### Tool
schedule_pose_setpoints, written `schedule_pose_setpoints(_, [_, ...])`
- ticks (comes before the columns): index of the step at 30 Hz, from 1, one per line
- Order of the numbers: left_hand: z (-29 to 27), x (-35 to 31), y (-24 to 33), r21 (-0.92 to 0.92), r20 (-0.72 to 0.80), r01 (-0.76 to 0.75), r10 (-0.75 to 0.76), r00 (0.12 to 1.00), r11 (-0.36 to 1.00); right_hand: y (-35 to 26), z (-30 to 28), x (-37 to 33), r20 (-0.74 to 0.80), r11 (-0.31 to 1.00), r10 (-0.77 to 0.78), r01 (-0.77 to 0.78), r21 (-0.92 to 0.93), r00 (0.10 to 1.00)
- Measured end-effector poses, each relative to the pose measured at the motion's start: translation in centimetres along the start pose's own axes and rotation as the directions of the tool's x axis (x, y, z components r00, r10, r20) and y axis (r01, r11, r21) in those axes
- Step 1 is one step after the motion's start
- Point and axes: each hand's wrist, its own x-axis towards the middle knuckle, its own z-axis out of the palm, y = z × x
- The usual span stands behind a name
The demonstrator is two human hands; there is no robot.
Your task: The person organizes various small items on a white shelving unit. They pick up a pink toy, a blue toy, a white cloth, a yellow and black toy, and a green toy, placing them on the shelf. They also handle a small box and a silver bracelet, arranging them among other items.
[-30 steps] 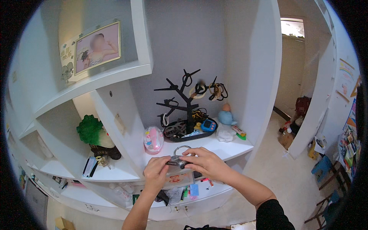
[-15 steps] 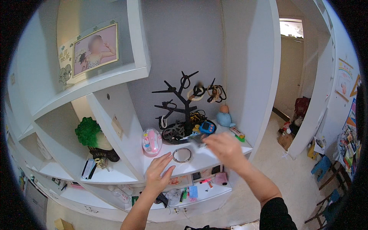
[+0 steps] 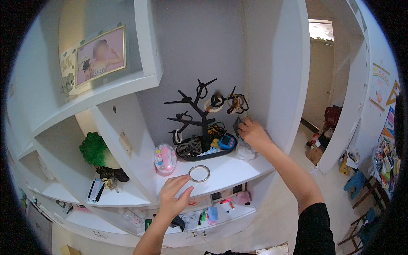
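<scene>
A silver ring-shaped bangle (image 3: 208, 174) lies on the white shelf. At its left rim are the fingertips of my left hand (image 3: 173, 196), whose thumb is spread apart; whether they touch it I cannot tell. Farther right, my right hand (image 3: 254, 135) pinches a dark grey flat piece (image 3: 237, 126) beside the black tree-shaped jewellery stand (image 3: 206, 123). Hair ties and bracelets (image 3: 236, 104) hang from the stand's branches. Below my right hand is a white crumpled, plastic-looking thing (image 3: 245, 152); I cannot tell whether it is held. Within the stand's tray sits a blue toy device (image 3: 227, 142).
A pink-and-white case (image 3: 165, 159) stands left of the tray. In the left compartment is a green cabbage ornament (image 3: 94, 148), with a framed photo (image 3: 101, 55) above. Pens and small items (image 3: 212, 213) lie on the lower shelf. White side panels (image 3: 276, 63) bound the niche.
My right hand has moved back and right with the dark piece, from above the shelf to beside the stand. The left fingertips are now closer to the bangle. The view has shifted slightly.
</scene>
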Motion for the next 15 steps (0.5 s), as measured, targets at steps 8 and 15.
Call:
schedule_pose_setpoints(8, [-0.3,0.1,0.0,-0.035,-0.002,0.009,-0.009,1.0,0.999,-0.8,1.4,0.3,0.226,0.999,-0.048,0.044,0.023,0.973])
schedule_pose_setpoints(15, [-0.4,0.1,0.0,-0.024,-0.009,0.006,-0.006,1.0,1.0,-0.7,0.2,-0.3,0.189,0.966,0.105,-0.145,0.214,0.976])
